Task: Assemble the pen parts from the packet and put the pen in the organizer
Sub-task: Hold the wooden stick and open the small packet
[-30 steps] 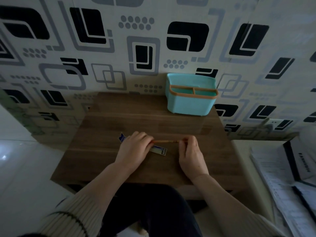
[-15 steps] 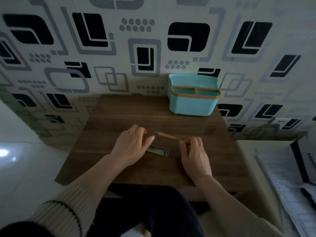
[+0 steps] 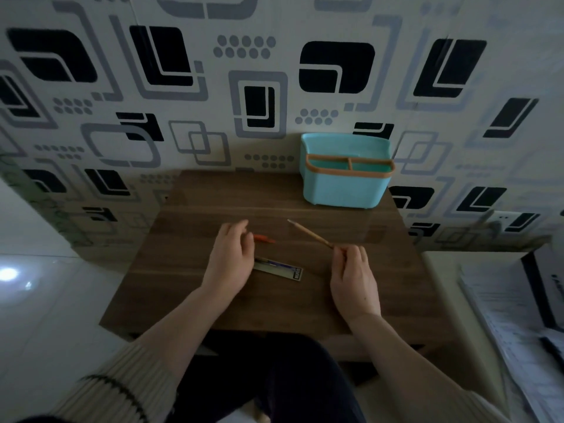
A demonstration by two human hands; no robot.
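Packet point(image 3: 279, 268) print unreadable; right hand point(image 3: 354, 279) fingers pinch pen refill point(image 3: 309, 233), left hand point(image 3: 232, 257) fingers loose.

A single head-worn wide-angle camera looks forward and steeply down from above the seated person's lap, close over the table point(image 3: 189, 288), facing the patterned wall point(image 3: 259, 71) just behind it.

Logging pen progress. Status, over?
Right hand pinches pen barrel, tip raised. Left hand open beside orange cap, partly over packet. Organizer unobstructed.
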